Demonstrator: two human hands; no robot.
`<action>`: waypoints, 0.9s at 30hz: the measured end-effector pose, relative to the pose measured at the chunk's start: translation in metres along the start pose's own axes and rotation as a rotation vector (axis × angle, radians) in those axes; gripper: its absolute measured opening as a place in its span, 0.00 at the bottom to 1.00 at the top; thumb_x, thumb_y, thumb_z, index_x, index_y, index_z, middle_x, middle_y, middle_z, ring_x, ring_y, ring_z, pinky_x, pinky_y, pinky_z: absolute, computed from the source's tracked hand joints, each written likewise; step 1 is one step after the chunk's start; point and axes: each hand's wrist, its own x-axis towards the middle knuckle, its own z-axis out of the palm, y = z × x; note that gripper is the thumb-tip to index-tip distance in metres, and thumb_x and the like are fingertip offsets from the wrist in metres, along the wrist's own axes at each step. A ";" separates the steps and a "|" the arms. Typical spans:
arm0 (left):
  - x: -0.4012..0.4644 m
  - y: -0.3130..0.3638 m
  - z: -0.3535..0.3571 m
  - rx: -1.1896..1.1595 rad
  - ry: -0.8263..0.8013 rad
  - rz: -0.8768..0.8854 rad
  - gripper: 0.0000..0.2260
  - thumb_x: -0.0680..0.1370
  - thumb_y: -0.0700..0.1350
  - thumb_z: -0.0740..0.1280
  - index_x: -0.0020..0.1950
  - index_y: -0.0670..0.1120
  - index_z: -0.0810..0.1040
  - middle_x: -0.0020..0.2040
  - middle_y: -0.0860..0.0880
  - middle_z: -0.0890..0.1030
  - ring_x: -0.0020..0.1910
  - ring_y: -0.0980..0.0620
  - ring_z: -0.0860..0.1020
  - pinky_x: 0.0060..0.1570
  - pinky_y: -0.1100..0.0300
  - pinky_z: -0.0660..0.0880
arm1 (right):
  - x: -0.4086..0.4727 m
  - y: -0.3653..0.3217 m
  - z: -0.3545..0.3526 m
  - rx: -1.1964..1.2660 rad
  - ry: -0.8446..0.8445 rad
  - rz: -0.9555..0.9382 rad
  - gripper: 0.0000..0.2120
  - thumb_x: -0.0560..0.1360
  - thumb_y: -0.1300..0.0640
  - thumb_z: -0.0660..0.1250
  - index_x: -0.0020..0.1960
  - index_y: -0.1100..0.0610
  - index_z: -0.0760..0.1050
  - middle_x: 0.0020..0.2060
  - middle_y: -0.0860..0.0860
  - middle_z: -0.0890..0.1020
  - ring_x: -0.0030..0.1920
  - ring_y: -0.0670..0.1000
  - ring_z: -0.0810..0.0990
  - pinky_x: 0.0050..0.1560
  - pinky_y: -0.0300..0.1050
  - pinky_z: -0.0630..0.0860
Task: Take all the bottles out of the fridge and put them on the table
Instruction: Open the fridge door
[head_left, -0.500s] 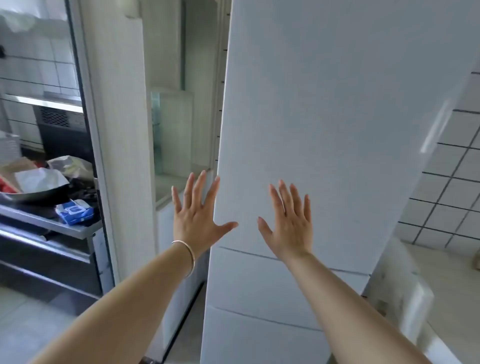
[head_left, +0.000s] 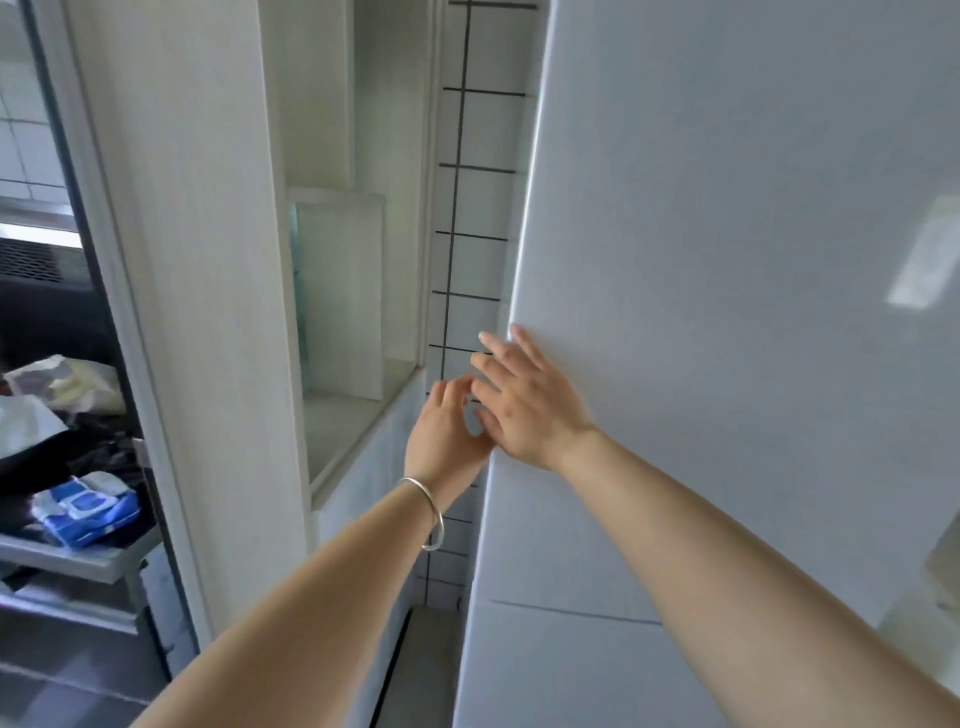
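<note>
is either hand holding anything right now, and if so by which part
Both the left hand and right hand are at the left edge of the fridge door; whether either grips it cannot be told.

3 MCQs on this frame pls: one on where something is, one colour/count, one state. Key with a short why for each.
1. Where are both hands?
A. At the left edge of the fridge door
B. On the kitchen counter
C. Inside the fridge

2. What colour is the packet on the counter at far left?
A. Red
B. Blue and white
C. Green

3. What state is the fridge door in?
A. Wide open
B. Removed
C. Shut

Key:
1 A: the left hand and right hand meet at the left edge of the fridge door.
2 B: the packet shows blue with white.
3 C: no interior or bottles show.
</note>
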 end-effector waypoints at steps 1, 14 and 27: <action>0.002 -0.003 0.004 -0.042 -0.033 -0.031 0.15 0.72 0.42 0.67 0.59 0.48 0.74 0.56 0.50 0.76 0.52 0.52 0.76 0.48 0.59 0.73 | 0.003 0.002 0.005 -0.006 -0.014 -0.021 0.17 0.72 0.53 0.57 0.42 0.60 0.83 0.43 0.57 0.84 0.55 0.59 0.80 0.71 0.56 0.54; -0.001 -0.014 0.025 -0.223 -0.239 -0.114 0.09 0.78 0.38 0.54 0.49 0.39 0.74 0.42 0.45 0.77 0.40 0.49 0.72 0.39 0.60 0.68 | 0.021 -0.008 0.012 -0.195 -0.276 -0.071 0.12 0.66 0.49 0.65 0.30 0.52 0.84 0.28 0.49 0.81 0.38 0.53 0.78 0.60 0.48 0.63; -0.031 -0.006 0.018 -0.103 -0.209 -0.023 0.10 0.78 0.39 0.53 0.55 0.40 0.72 0.53 0.45 0.76 0.52 0.47 0.74 0.52 0.53 0.73 | 0.009 -0.017 -0.029 0.021 -0.291 0.009 0.18 0.62 0.59 0.51 0.24 0.54 0.79 0.24 0.49 0.75 0.34 0.53 0.75 0.51 0.45 0.64</action>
